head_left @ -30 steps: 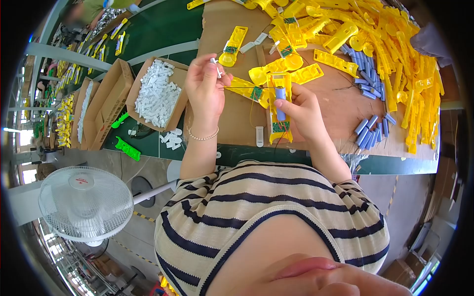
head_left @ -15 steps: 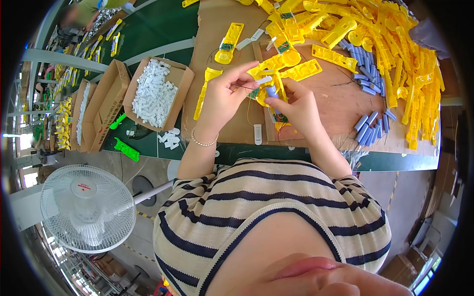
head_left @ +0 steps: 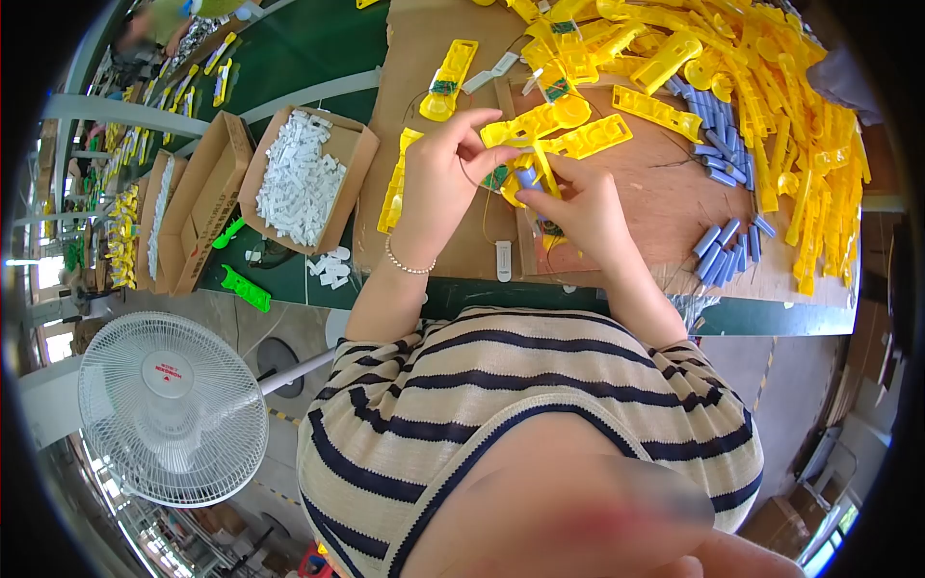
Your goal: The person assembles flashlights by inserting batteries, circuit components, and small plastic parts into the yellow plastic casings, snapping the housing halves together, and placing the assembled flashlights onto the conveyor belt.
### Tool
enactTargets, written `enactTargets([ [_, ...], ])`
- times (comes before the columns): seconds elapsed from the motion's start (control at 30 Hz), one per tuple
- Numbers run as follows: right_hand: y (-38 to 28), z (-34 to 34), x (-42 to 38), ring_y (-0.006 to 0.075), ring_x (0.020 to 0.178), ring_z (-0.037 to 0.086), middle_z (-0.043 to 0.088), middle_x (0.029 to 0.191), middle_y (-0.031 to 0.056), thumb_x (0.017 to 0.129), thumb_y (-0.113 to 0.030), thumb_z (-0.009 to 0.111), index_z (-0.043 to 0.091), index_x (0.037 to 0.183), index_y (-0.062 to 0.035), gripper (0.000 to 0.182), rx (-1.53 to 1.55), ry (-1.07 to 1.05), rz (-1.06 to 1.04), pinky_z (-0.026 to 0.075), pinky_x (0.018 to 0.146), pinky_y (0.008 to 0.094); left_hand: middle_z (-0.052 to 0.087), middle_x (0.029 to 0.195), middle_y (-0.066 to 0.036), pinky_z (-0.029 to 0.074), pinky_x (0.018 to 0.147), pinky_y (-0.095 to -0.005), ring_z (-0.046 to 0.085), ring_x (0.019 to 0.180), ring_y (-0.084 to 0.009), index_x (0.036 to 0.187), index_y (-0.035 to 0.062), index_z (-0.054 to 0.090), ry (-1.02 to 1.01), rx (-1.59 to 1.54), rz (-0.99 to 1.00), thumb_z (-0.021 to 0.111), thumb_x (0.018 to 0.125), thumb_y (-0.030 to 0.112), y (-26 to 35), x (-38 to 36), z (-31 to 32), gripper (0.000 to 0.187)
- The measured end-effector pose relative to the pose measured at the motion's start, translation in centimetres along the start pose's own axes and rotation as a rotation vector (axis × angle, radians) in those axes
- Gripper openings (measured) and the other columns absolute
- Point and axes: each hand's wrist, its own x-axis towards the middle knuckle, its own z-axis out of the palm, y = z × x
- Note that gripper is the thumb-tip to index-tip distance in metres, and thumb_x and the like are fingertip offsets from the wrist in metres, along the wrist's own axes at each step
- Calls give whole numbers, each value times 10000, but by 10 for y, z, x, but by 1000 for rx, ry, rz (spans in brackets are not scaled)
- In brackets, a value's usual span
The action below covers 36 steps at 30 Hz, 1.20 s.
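My right hand (head_left: 586, 204) is closed around a yellow plastic housing (head_left: 543, 166), with its thumb against a blue cylindrical battery (head_left: 528, 178) in it. My left hand (head_left: 448, 159) reaches to the housing's upper end. Its thumb and forefinger pinch there on a small white plastic piece, mostly hidden by the fingertips. A thin dark wire runs by the left fingers. Between the hands shows a green circuit board (head_left: 495, 178). Just beyond lie more yellow housings (head_left: 588, 138), and a flat white piece (head_left: 503, 260) rests below the hands.
A cardboard box (head_left: 362, 154) of white pieces stands at left, beside an elongated box (head_left: 207, 207). Yellow housings (head_left: 819, 183) pile up at right, near loose blue batteries (head_left: 711, 252). Green parts (head_left: 246, 288) lie at the table's edge. A fan (head_left: 173, 405) stands at lower left.
My left thumb and forefinger have moved right and closed in on the housing's upper end. The white piece, plainly visible before, is now mostly covered. My right hand keeps its grip.
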Motion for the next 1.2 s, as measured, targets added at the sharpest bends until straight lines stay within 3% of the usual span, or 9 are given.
enactTargets([
  [0.13,0,-3,-3,61,674,581,658,790,48,766,-93,743,640,1041,37,321,336,-156,233,472,592,231,473,640,33,328,512,-222,363,556,-49,1006,-17,644,-278,31,150,703,833,155,-9,17,-8,251],
  [0.27,3,-1,-6,95,808,605,651,920,59,802,-59,700,588,1134,56,369,588,-306,295,492,719,241,507,649,43,346,521,-209,392,570,-31,954,-11,643,-753,-55,-28,626,889,173,-23,30,-25,196],
  [0.37,22,-9,-2,160,985,601,622,1076,110,821,-28,663,526,1225,57,435,615,-219,116,497,834,275,530,655,46,352,514,-192,410,568,-12,934,14,658,-503,-107,0,616,894,193,-41,54,-52,188],
  [0.47,28,-31,5,206,1085,569,591,1154,151,820,9,640,522,1225,50,424,510,-31,-73,504,842,306,577,682,-14,370,482,-196,453,541,-44,934,20,647,-122,-339,-271,581,897,164,-68,102,-103,163],
  [0.57,35,-46,6,266,1058,589,602,1141,163,846,-35,608,539,1199,43,368,523,66,-26,540,812,384,594,780,-83,325,449,-173,406,524,-29,1006,-32,576,201,-533,-370,543,894,109,-133,156,-144,183],
  [0.9,53,-82,7,207,882,634,646,980,130,847,43,576,589,1100,44,253,433,310,118,550,707,313,636,819,-127,504,530,-253,617,631,-164,1081,-24,539,857,-533,-830,510,877,35,-358,213,-209,215],
  [1.03,59,-91,6,185,812,634,648,933,129,853,32,570,600,1075,52,224,383,373,127,545,655,284,644,785,-104,530,564,-293,648,636,-174,1186,-33,482,498,-278,-941,595,862,92,-357,216,-222,365],
  [1.1,63,-95,8,180,803,631,648,921,130,859,25,568,599,1075,54,220,379,374,132,540,643,275,643,762,-97,525,556,-307,638,590,-184,1272,-48,394,575,112,-789,654,817,97,-310,211,-200,544],
  [1.2,72,-93,11,175,788,629,650,900,127,867,13,568,602,1068,55,208,377,354,135,536,647,269,633,771,-140,522,621,-353,644,657,-264,1315,-66,335,298,537,-350,663,801,175,-224,182,-162,656],
])
